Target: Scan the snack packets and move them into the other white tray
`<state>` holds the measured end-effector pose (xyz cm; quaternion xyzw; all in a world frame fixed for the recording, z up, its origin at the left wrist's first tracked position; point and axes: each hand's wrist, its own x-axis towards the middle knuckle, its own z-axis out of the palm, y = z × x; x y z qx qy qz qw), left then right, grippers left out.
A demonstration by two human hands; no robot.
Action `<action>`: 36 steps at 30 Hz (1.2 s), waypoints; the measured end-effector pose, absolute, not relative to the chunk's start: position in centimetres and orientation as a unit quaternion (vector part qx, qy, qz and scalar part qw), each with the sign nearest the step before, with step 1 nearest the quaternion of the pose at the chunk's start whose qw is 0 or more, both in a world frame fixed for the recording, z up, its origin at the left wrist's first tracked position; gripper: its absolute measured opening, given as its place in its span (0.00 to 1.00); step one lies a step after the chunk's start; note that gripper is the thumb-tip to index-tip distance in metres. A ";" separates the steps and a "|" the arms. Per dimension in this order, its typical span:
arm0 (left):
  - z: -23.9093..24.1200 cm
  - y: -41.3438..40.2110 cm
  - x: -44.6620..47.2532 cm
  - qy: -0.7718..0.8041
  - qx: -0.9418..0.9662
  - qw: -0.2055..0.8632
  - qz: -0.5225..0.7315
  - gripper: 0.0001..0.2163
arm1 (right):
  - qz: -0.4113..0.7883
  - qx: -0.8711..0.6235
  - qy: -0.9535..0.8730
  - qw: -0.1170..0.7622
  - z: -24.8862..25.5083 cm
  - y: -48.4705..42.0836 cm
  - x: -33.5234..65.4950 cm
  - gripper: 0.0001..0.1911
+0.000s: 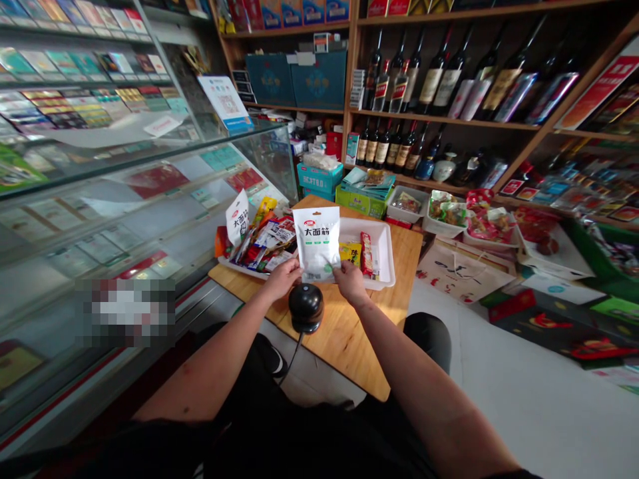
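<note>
A white snack bag (318, 241) with dark lettering is held upright in front of me. My left hand (283, 278) pinches its lower left corner, and my right hand (350, 279) grips the lower right corner. Behind the bag, partly hidden by it, a white plastic tray (388, 256) sits on the wooden table. Its left part is heaped with colourful snack packets (272, 241); a similar white bag (237, 219) stands at that end. To the right lie a yellow packet (351, 253) and a red packet (367, 253). A round black device (306, 305) with a cable stands just below my hands.
The wooden table (349, 342) is between my legs. A glass display counter (150, 153) runs along the left. Wooden shelves with wine bottles (432, 76) rise behind. White bins of packaged food (446, 214) and a paper carrier bag (464, 269) are on the right.
</note>
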<state>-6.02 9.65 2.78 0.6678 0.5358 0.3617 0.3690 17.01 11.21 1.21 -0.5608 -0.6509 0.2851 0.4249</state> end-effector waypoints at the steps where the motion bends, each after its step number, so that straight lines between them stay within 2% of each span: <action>1: 2.7 9.8 -6.0 0.533 0.660 0.385 0.364 0.10 | 0.287 -0.560 -0.651 0.425 1.2 11.2 17.0 0.09; 5: 2.9 10.2 -6.2 0.523 0.646 0.419 0.366 0.10 | 0.311 -0.565 -0.634 0.427 1.4 11.4 17.0 0.08; 11: 5.0 10.9 -5.6 0.549 0.688 0.304 0.364 0.10 | 0.322 -0.564 -0.624 0.433 2.6 11.3 17.5 0.10; 18: 7.5 12.9 -2.6 0.541 0.704 0.304 0.346 0.10 | 0.214 -0.613 -0.641 0.408 4.7 11.6 20.3 0.11; 24: 6.7 16.0 1.2 0.565 0.685 0.351 0.298 0.08 | 0.210 -0.677 -0.612 0.352 5.1 12.6 23.7 0.07; 29: 5.8 17.8 4.5 0.586 0.639 0.419 0.268 0.04 | 0.237 -0.696 -0.588 0.338 4.3 13.9 26.4 0.10; 33: 5.8 18.7 6.4 0.561 0.633 0.465 0.260 0.06 | 0.214 -0.715 -0.565 0.352 3.4 14.6 28.3 0.15; 36: 6.0 19.1 6.9 0.528 0.614 0.526 0.259 0.13 | 0.145 -0.723 -0.559 0.379 2.5 14.4 29.5 0.18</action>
